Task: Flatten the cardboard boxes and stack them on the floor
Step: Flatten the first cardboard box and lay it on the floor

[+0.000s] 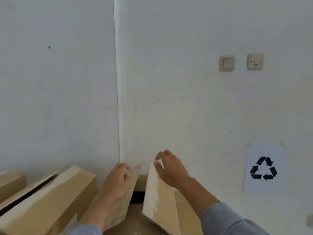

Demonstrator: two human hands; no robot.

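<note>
A brown cardboard box (137, 223) stands in front of me near the wall corner, its two top flaps raised. My left hand (116, 182) lies on the left flap (133, 180), fingers curled over its far edge. My right hand (171, 170) rests against the right flap (157, 197), thumb and fingers pinching its top corner. Torn whitish tape patches show on both flaps. Between the flaps the box's inside is dark.
Another long cardboard box (50, 197) with a slightly open lid lies to the left, and a third box (10, 182) sits at the far left edge. White walls meet in a corner (118, 116). A recycling sign (263, 168) and two switches (227, 63) are on the right wall.
</note>
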